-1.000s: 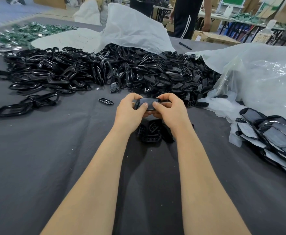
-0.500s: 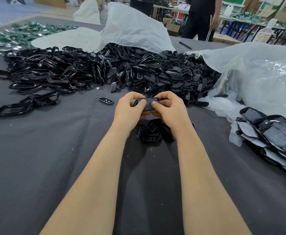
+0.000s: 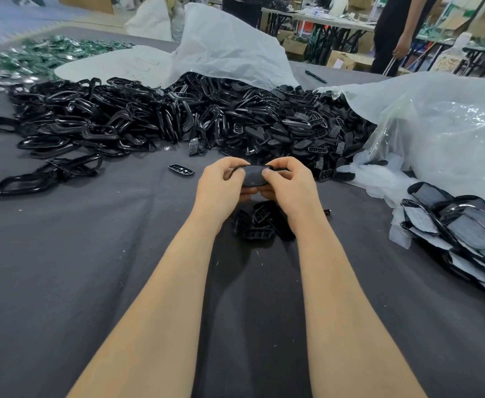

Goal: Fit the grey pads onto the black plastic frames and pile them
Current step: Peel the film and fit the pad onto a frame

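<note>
Both of my hands hold one small black plastic frame with a grey pad [image 3: 253, 176] on it, above the middle of the table. My left hand [image 3: 221, 183] grips its left end and my right hand [image 3: 287, 182] pinches its right end, thumb pressed on the pad. Just below the hands lies a small pile of black frames [image 3: 260, 221]. A big heap of loose black frames [image 3: 178, 119] spreads across the far side of the table. At the right edge is a pile of grey pads in black rims [image 3: 462, 228].
The table has a dark grey cloth [image 3: 63, 268]. One loose frame [image 3: 181, 169] lies left of my hands. White plastic bags [image 3: 442, 133] sit at the back and right. Green parts [image 3: 48, 53] lie far left. A person [image 3: 393, 33] stands beyond the table.
My hands stay in nearly the same place. The right thumb has shifted over the pad. The person in the background has walked to the right.
</note>
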`<state>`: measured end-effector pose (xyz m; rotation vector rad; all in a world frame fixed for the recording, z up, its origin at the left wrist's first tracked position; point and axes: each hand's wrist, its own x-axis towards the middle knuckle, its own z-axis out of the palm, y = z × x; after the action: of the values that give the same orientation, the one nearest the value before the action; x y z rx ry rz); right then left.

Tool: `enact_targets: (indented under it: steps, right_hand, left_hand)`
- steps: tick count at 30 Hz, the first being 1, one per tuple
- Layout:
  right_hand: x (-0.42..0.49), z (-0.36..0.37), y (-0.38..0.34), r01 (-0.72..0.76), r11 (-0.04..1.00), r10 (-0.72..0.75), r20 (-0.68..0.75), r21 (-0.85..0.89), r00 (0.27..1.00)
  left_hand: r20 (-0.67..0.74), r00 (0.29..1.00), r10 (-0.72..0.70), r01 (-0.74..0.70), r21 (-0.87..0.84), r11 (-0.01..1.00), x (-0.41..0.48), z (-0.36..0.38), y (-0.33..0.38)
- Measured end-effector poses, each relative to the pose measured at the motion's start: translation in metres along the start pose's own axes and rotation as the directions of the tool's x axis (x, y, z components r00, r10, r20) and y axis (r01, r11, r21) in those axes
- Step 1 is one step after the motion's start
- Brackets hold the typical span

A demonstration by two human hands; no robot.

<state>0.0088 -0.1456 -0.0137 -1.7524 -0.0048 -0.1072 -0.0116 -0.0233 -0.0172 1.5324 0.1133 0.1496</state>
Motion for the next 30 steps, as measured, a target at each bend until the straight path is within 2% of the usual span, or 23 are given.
enact_targets:
  steps: [8,18,25,30]
  right_hand:
    - [-0.0021,0.0033,0.0000,0.032,0.993,-0.031,0.012,-0.115,0.999]
    - [0.0016,-0.0035,0.0015,-0.104,0.978,0.092,0.076,0.183,0.993]
    - [0.0040,-0.0012,0.0058,0.026,1.000,-0.026,-0.035,0.005,0.999]
    - [0.0035,-0.0026,0.0059,0.012,0.999,-0.011,0.005,-0.040,1.000]
  left_hand:
    - [0.034,0.999,0.040,-0.044,0.121,0.992,-0.0017,0.0027,-0.0001]
    - [0.025,1.000,0.003,-0.003,0.020,1.000,-0.0016,0.0007,-0.0012]
    - [0.048,0.999,-0.003,0.005,-0.041,0.999,-0.0010,-0.0002,-0.0020]
    - [0.017,1.000,-0.016,0.015,0.028,0.999,0.0001,-0.0007,-0.0037]
